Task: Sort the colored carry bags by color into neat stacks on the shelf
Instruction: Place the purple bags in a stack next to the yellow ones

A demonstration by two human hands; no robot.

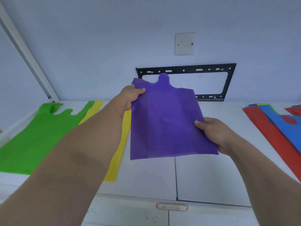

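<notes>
A purple carry bag (166,121) hangs flat in the air above the white shelf (146,176). My left hand (130,97) pinches its upper left handle. My right hand (211,131) grips its right edge lower down. A green bag (35,136) lies flat at the left of the shelf. Beside it a yellow bag (120,149) lies partly under my left forearm. At the far right sits a mixed pile with red bags (263,128) and blue bags (283,126) overlapping.
A black metal wall bracket (228,82) is fixed to the wall behind the purple bag, with a white blank plate (184,44) above it. A white frame post (27,57) runs up at the left. A small red-edged label (171,206) sits at the shelf's front.
</notes>
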